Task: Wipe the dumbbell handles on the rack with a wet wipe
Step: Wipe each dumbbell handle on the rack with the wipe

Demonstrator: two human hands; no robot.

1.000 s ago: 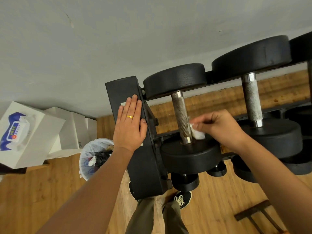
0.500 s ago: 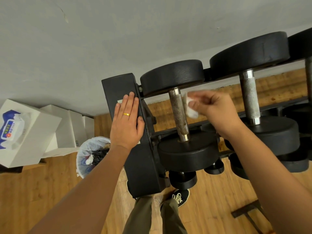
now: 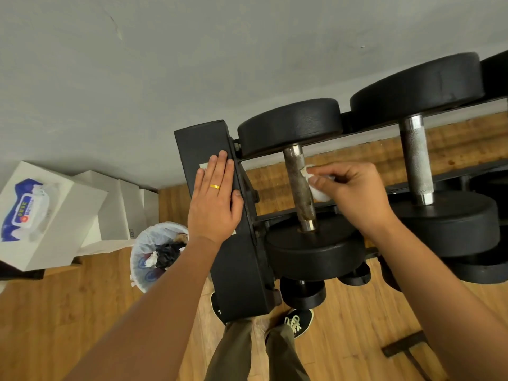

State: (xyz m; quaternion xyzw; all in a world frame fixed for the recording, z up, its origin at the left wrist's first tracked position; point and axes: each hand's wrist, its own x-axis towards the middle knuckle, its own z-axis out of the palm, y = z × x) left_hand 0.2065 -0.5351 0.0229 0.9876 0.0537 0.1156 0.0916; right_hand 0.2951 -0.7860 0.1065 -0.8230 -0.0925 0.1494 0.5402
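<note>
Head view: right grip (image 3: 354, 193) pinches wet wipe (image 3: 320, 194) against leftmost dumbbell handle (image 3: 295, 177) on the rack (image 3: 239, 270); left grip (image 3: 214, 204), fingers straight, rests flat on the rack's left end.

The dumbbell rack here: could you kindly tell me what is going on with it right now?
A person is cleaning the dumbbells. Their right hand pinches a crumpled wet wipe against the side of the leftmost top-row dumbbell handle, about midway along it. Their left hand lies flat on the rack's black end frame. Nothing touches the neighbouring handle. A pack of wipes sits on a white box at left.
</note>
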